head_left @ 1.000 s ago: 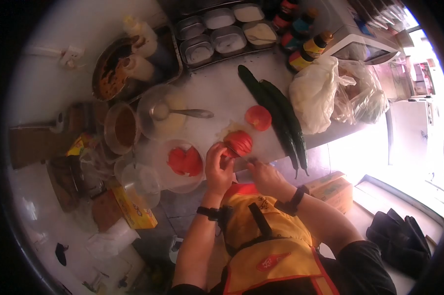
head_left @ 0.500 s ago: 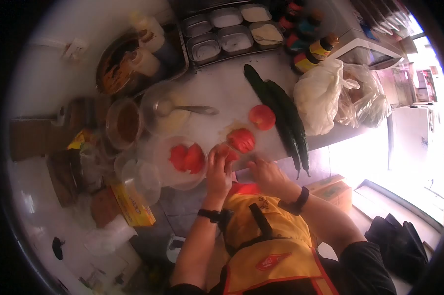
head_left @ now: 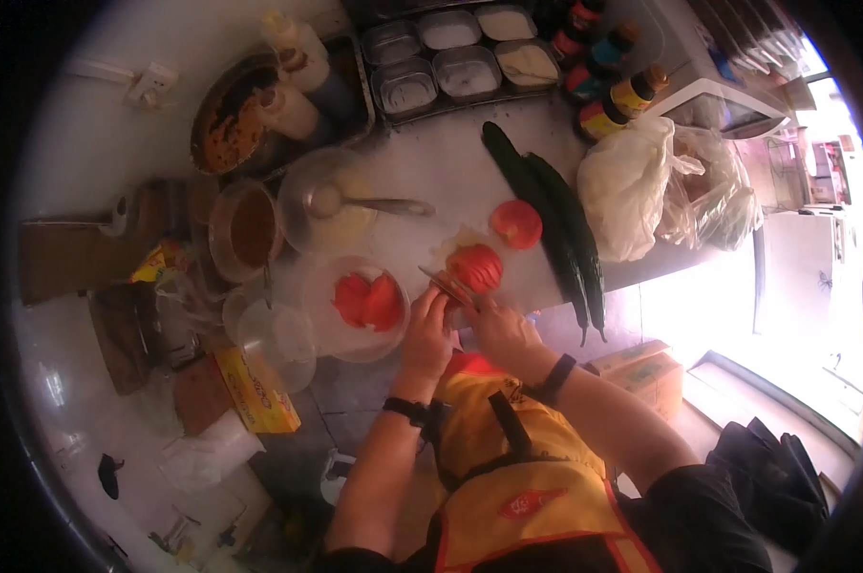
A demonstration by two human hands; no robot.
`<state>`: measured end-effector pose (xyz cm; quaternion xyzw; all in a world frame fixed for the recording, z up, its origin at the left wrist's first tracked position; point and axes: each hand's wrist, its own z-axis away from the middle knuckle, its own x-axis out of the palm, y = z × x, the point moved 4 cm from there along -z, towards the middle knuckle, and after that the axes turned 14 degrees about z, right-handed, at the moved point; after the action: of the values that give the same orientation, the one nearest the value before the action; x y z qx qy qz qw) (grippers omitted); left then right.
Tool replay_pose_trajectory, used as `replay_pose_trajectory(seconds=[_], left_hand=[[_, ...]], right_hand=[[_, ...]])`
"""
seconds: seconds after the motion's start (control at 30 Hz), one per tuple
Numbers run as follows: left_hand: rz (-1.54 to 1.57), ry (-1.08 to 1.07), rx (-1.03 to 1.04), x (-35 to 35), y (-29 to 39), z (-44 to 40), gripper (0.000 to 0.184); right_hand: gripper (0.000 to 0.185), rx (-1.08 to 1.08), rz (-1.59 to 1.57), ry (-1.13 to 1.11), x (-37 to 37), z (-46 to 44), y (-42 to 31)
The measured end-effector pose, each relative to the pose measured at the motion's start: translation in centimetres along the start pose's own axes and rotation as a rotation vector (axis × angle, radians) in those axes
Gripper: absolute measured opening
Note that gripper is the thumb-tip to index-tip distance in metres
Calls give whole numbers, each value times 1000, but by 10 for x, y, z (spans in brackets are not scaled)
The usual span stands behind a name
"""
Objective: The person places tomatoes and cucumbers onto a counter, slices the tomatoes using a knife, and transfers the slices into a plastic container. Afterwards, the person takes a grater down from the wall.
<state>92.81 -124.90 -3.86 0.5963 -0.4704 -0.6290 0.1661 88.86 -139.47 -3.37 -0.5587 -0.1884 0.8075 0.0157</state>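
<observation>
The handle of the knife (head_left: 443,281) is covered by the right hand (head_left: 504,331), in which it is gripped; the narrow blade is left showing, pointed towards the left hand (head_left: 428,334). The left hand's fingers are bent close together by the blade, and whether anything is pinched between them cannot be told. Part of the sliced tomato (head_left: 477,268) is hidden by the blade and the right fingertips, so its nearest slices cannot be counted. The contents of the plastic bags (head_left: 626,191), set at the counter's right end, cannot be made out, and the doorway side is washed out by glare.

The sliced tomato is placed close to the near edge of the counter (head_left: 426,153), its cut side laid down and its red, glossy skin scored by several parallel cuts; the board-like surface around it is wetted by pale juice. Another tomato piece (head_left: 515,225), round and smooth, is set farther from that edge, just beside two long cucumbers (head_left: 557,224), whose thin ends are carried past the edge. Red tomato pieces (head_left: 368,302) are held in a clear bowl (head_left: 319,336) at the near edge, left of the hands.
</observation>
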Motion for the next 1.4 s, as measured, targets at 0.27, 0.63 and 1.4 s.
replay_pose_trajectory(seconds=[0.27, 0.63, 1.4], left_hand=[[50, 21, 31, -1, -4, 5, 26], [-8, -10, 68, 1, -12, 7, 24], [77, 22, -10, 11, 10, 3, 41]], right_hand=[[22, 96, -24, 175, -1, 33, 18], [26, -1, -131, -127, -17, 11, 10], [27, 232, -246, -72, -24, 55, 40]])
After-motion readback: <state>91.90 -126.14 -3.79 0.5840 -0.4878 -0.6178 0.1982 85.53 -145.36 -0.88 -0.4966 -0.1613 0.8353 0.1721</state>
